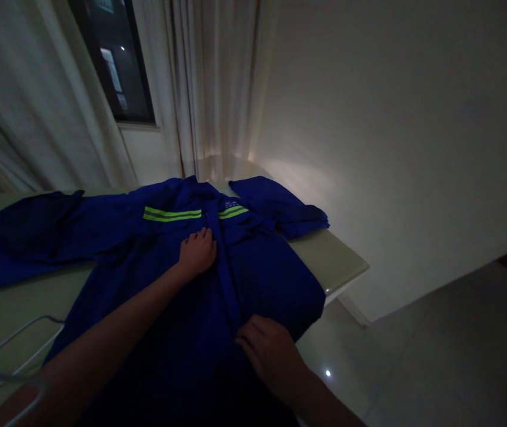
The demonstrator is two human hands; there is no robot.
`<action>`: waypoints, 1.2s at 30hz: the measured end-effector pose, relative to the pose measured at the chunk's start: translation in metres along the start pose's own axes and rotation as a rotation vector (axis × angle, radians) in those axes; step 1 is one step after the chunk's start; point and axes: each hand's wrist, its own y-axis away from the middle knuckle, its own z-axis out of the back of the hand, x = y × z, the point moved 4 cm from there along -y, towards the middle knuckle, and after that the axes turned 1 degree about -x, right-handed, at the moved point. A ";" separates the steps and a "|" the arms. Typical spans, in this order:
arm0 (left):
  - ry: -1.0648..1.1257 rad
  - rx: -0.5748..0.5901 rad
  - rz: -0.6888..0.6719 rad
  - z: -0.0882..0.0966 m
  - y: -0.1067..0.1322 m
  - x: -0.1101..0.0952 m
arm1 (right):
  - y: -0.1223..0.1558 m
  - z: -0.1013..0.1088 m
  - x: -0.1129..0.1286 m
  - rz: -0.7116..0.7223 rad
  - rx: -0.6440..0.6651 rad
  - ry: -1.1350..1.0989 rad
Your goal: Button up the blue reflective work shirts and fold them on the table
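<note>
A dark blue work jacket (262,267) lies front up on the table, its sleeves spread to both sides and its collar at the far end. Yellow-green reflective bands (172,214) cross the chest on either side of the long front placket. My left hand (197,252) rests on the upper chest, fingers curled at the placket edge. Lower down, my right hand (271,350) has its thumb and fingers pinched on the cloth beside the placket. Deep shadow hides the jacket's lower end, and the right fingertips are partly hidden.
The pale table (333,258) has a corner at the right, with tiled floor (395,367) beyond it. White cords or thin wire (17,344) loop at the lower left. Curtains (222,89), a dark window (117,65) and a wall (391,148) stand behind.
</note>
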 end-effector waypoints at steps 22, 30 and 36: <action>0.176 -0.024 0.123 -0.001 0.060 -0.021 | 0.029 -0.016 0.023 0.291 0.010 0.156; 0.588 -0.237 -0.133 0.062 0.180 -0.067 | 0.057 -0.037 0.016 -0.185 -0.075 -0.226; 1.029 0.372 0.138 -0.025 0.331 -0.077 | 0.061 -0.062 0.021 -0.485 -0.144 -0.388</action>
